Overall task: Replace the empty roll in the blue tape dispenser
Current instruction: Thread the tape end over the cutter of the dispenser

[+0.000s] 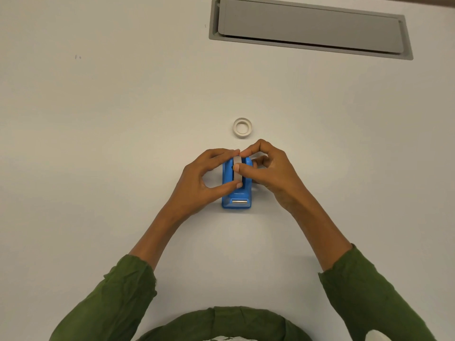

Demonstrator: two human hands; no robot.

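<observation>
The blue tape dispenser (236, 193) stands on the white table (98, 143), its metal cutter toward me. A whitish tape roll (237, 172) sits upright in its cradle. My left hand (209, 175) pinches that roll from the left, thumb at its near side and fingers over its far top. My right hand (268, 168) pinches the same roll from the right, thumb on its top and index finger at its far edge. A second whitish ring, an empty-looking roll core (242, 127), lies flat on the table just beyond the dispenser.
A grey recessed cable flap (310, 28) is set into the table at the far right. My green sleeves cover both forearms near the bottom edge.
</observation>
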